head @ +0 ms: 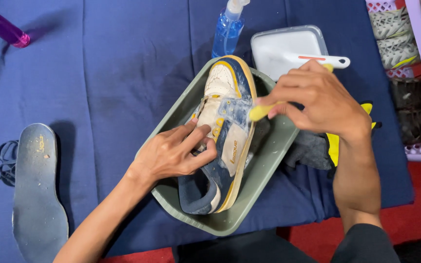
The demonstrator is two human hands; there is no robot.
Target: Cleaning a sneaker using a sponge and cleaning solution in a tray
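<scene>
- Insole (39, 190) lies well apart at nine o'clock on the blue cloth (113, 73).
- Left hand (174, 153) is curled, gripping the sneaker (222, 141) in the green tray (269, 160); the shoe's long axis runs twelve to six, toe at twelve.
- Right hand (317, 100) is closed around a yellow-handled brush (264, 111), nearer the toe, at the shoe's two o'clock.
- Open room lies at three o'clock inside the tray.

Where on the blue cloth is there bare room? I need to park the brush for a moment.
Widest free patch: the blue cloth between the pink bottle, insole and green tray. It is crowded around the tray: spray bottle, white container, grey-yellow cloth, and both hands on the shoe.
</scene>
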